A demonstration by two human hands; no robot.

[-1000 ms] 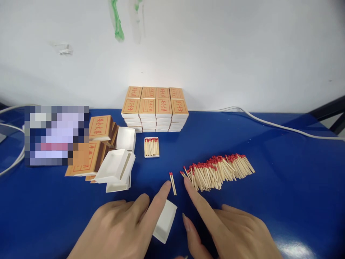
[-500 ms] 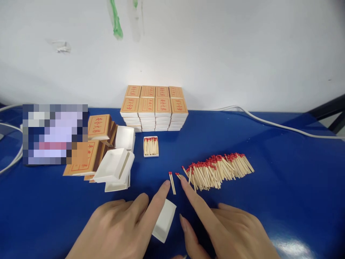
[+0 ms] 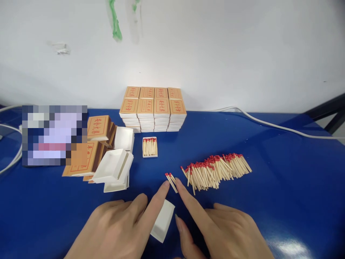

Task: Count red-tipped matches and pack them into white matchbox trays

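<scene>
A few red-headed matches lie together on the blue table, between my two index fingertips. My left hand touches or nearly touches their left side with its stretched index finger, its other fingers bent. From the other side, my right hand has its index fingertip against the group, with the thumb held apart. Neither hand grips anything. Below the matches sits a white matchbox tray, partly covered by my left hand. A large pile of matches spreads out to the right, heads pointing mostly away from me.
One white tray full of matches stands mid-table. Stacked matchboxes rise behind it by the wall. At left lie orange matchbox sleeves, white trays and a blurred-out object. A white cable runs along the back right.
My right index finger has moved slightly left, bringing loose matches from beside the pile up against the pair near my left fingertip. The grouped matches now lean more.
</scene>
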